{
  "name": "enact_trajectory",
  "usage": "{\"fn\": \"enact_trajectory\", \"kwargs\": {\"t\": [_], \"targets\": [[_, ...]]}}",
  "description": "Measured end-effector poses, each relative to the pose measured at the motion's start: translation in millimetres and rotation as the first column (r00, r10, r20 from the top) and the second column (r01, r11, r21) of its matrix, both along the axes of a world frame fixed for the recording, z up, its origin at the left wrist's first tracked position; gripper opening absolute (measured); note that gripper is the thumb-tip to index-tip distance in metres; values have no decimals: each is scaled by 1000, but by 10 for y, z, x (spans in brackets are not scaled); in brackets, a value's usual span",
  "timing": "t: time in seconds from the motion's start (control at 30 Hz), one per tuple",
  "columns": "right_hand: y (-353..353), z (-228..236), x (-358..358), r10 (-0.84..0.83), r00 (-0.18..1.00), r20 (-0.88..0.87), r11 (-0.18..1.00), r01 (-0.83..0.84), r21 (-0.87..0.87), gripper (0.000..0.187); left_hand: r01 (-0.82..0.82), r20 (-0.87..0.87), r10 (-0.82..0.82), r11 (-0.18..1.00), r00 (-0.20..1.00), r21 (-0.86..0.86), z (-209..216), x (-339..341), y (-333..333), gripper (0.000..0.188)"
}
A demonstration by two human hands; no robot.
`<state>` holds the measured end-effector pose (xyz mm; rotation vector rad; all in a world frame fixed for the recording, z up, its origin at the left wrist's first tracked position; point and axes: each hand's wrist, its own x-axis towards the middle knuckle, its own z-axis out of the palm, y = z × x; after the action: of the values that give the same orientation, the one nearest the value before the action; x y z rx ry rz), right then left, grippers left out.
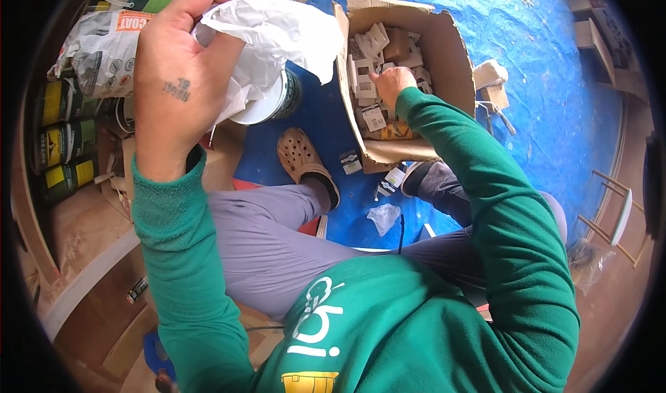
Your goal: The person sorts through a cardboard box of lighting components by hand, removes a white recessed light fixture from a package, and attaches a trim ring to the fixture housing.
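Note:
My left hand [173, 81] is raised at the upper left, its fingers closed round a crumpled white plastic bag [277, 36] that hangs out to the right. Below the bag stands a bucket [267, 105], partly covered by it. My right hand [394, 84] reaches into an open cardboard box [440, 53]. Its fingers are curled beside white cardboard packaging [363, 81]; whatever they pinch is too small to make out. Small packets, a brown block [397, 45] and a yellow-labelled item [397, 131] lie in the box.
A blue sheet [527, 178] covers the floor. Paint tubs [69, 143] and a printed plastic sack [104, 53] crowd the left. Small packets [350, 162] and a clear plastic bag [383, 218] lie by my feet. Paint rollers [491, 88] are right of the box; a wooden frame [614, 216] stands farther right.

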<state>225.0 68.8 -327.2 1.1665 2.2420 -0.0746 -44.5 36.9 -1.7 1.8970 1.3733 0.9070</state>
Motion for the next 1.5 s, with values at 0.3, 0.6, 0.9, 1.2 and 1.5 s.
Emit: {"fn": "enact_trajectory", "kwargs": {"t": [0.3, 0.6, 0.9, 1.2, 1.5], "targets": [[80, -81, -209, -3, 979, -202, 1000, -2, -24, 40, -17, -48, 16, 1000, 999, -22, 5, 27, 32, 30], [-94, -78, -539, -159, 986, -39, 981, 154, -117, 57, 20, -8, -20, 1000, 1000, 5, -61, 54, 21, 32], [-84, -4, 18, -79, 997, 3, 995, 79, -60, 45, 4, -90, -5, 1000, 996, -8, 36, 3, -15, 32], [-114, 350, 179, 106, 986, -132, 962, -135, -237, 42, 1, -39, -1, 1000, 999, -4, 16, -51, -25, 32], [810, 301, 192, -404, 807, -430, 911, 397, -111, 56, -44, -57, 42, 998, 997, -38, 52, -64, -11, 32]]}}
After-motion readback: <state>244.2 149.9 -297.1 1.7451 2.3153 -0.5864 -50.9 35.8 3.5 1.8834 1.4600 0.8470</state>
